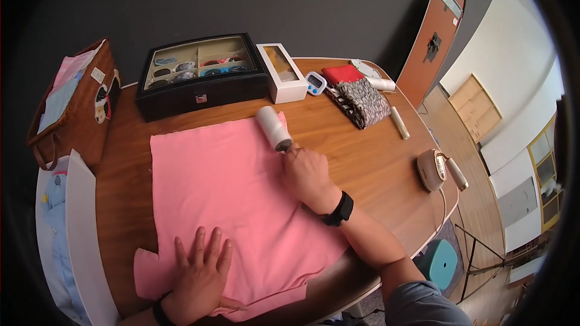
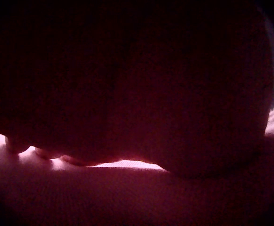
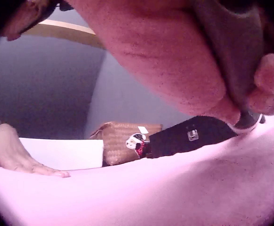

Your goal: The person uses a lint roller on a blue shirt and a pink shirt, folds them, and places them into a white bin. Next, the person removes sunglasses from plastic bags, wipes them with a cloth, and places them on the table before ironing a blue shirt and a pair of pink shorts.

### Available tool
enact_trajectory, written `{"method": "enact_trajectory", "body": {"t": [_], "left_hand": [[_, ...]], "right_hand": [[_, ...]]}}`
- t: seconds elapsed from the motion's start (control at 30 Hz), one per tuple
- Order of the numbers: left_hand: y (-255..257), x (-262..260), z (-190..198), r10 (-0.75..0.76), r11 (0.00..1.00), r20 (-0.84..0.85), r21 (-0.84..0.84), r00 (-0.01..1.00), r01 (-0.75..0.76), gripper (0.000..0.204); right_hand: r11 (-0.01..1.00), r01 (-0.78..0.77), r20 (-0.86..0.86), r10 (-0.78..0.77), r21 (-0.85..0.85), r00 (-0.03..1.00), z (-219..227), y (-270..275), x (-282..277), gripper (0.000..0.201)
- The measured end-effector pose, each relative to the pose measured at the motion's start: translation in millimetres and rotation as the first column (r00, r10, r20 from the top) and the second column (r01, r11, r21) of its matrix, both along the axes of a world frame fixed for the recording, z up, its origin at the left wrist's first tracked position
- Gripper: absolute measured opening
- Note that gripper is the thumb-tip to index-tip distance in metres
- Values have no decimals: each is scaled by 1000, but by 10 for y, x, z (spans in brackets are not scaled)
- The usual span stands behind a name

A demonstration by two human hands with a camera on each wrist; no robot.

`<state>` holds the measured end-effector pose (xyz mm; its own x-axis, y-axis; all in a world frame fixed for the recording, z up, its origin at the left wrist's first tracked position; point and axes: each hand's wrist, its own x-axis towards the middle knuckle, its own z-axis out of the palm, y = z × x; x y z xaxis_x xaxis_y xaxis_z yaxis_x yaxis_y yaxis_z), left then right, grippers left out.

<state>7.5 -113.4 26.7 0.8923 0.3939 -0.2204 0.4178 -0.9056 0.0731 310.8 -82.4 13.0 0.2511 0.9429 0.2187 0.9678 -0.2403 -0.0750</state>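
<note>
A pink garment [image 1: 211, 181] lies spread on the wooden table, with creases toward its lower part. My left hand [image 1: 202, 271] presses on its near left portion, fingers straight and spread; the left wrist view is mostly dark, with the palm close over the cloth. My right hand [image 1: 307, 172] grips the dark handle [image 3: 238, 52] of a lint roller [image 1: 273, 128]. The white roll sits at the garment's far right corner, overlapping its edge in the head view. In the right wrist view, the fingers are wrapped round the handle, low over the pink cloth.
Behind the garment stand a black glasses case [image 1: 202, 93] and a white box [image 1: 290, 89]. A blue-and-white timer [image 1: 315, 83], folded fabrics [image 1: 362, 99] and a handheld steamer [image 1: 431, 170] are to the right. At left are a wicker basket [image 1: 78, 121] and a white bin [image 1: 81, 217].
</note>
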Motion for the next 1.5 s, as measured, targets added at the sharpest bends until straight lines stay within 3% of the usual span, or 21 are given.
{"method": "enact_trajectory", "body": {"t": [0.1,0.17,0.23,0.27,0.33,0.37,0.43,0.5,0.57,0.67,0.83,0.9,0.93,1.03,1.07,1.13,1.17,1.23,1.3,1.37,1.5], "left_hand": [[-26,15,58,5,1000,-26,9,1000,-5,125],[-106,6,130,13,1000,-50,14,999,-12,122],[-237,-24,184,-63,979,-73,192,995,76,108],[-294,-35,153,-28,983,-87,179,996,43,108],[-354,-98,22,-44,996,-3,77,999,44,93],[-381,-118,24,4,998,-38,65,999,-1,93],[-390,-59,59,18,996,-18,86,1000,-16,84],[-409,-52,67,58,995,-49,89,997,-54,82],[-428,-41,62,69,991,-32,113,997,-65,82],[-434,-41,51,76,990,-40,118,996,-71,82],[-429,-35,46,75,989,-33,130,997,-71,82],[-426,-32,60,71,989,-25,132,997,-68,83],[-433,-32,53,77,988,-27,133,997,-73,83],[-427,-35,29,75,985,-16,160,997,-72,84],[-429,-35,22,75,984,-11,160,997,-73,85],[-447,-35,-2,76,986,-13,147,997,-74,85],[-453,-34,-11,83,985,-4,151,997,-81,85],[-451,-26,-21,100,985,1,144,995,-99,85],[-463,-32,-27,102,980,16,172,995,-103,85],[-468,-42,-46,108,982,5,153,994,-107,85],[-450,-56,-84,84,984,23,158,996,-87,83]], "right_hand": [[974,-218,-158,226,70,961,65,-64,-281,23],[953,-302,-345,294,32,891,225,-118,-494,21],[787,-611,-481,572,91,665,274,-257,-782,21],[731,-681,-475,610,29,634,266,-293,-847,26],[641,-766,-500,680,50,536,157,-272,-869,28],[583,-810,-500,721,66,479,89,-243,-854,30],[628,-778,-487,687,25,539,2,-173,-763,33],[741,-666,-412,635,84,654,-33,-85,-696,26],[890,-455,-417,405,-22,814,-31,34,-631,19],[980,-196,-232,194,16,953,-77,165,-493,27],[981,-181,-397,194,70,897,-76,144,-382,22],[935,-307,-538,355,180,765,27,56,-463,18],[923,-355,-588,371,150,718,198,-23,-591,16],[714,-683,-542,639,154,546,239,-162,-730,18],[712,-685,-543,641,156,543,240,-161,-739,18],[558,-830,-645,635,2,425,205,-183,-753,23],[557,-830,-654,629,0,421,158,-178,-734,23],[648,-761,-539,654,38,530,31,-100,-637,25],[821,-567,-475,524,62,707,40,-67,-642,18],[912,-409,-338,388,8,858,72,-42,-658,16],[898,-440,-372,420,34,828,143,-103,-718,17]]}}
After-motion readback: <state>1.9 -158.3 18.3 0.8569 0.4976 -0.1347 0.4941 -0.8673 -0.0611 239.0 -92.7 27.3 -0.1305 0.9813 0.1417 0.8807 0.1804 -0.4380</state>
